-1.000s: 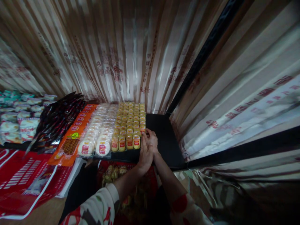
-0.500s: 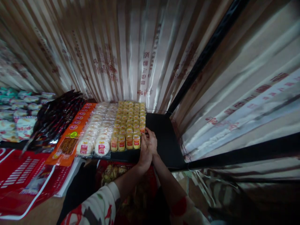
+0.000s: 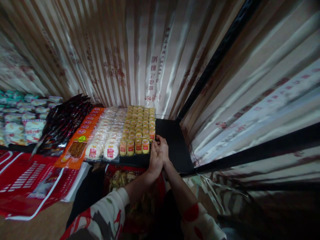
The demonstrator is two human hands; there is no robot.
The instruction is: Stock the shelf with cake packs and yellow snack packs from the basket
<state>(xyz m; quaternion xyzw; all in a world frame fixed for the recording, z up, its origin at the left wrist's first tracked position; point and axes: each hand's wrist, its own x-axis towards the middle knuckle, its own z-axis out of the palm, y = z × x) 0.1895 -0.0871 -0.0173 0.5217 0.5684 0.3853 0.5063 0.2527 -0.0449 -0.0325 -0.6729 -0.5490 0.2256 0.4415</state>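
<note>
Several rows of small yellow-wrapped cakes (image 3: 138,131) with red and white labels lie on a black shelf (image 3: 178,143). My left hand (image 3: 156,159) and my right hand (image 3: 163,148) are pressed together at the front right corner of these cakes. The fingers of both hands are closed, their tips beside the nearest packet of the rightmost row. Whatever lies between or under the fingers is hidden. Left of the yellow cakes are two rows of clear-wrapped round white crackers (image 3: 110,150).
An orange packet of brown sticks (image 3: 75,148), dark glossy packets (image 3: 63,123) and white-and-green bags (image 3: 35,130) line the shelf leftward. Below are a red bag (image 3: 27,180) and a red basket (image 3: 162,191) of wrapped goods. A black post (image 3: 210,66) and pleated curtains (image 3: 140,50) stand behind.
The view has shifted slightly, so more of the white-and-green bags shows at left. My hands stay together at the same corner of the yellow cakes.
</note>
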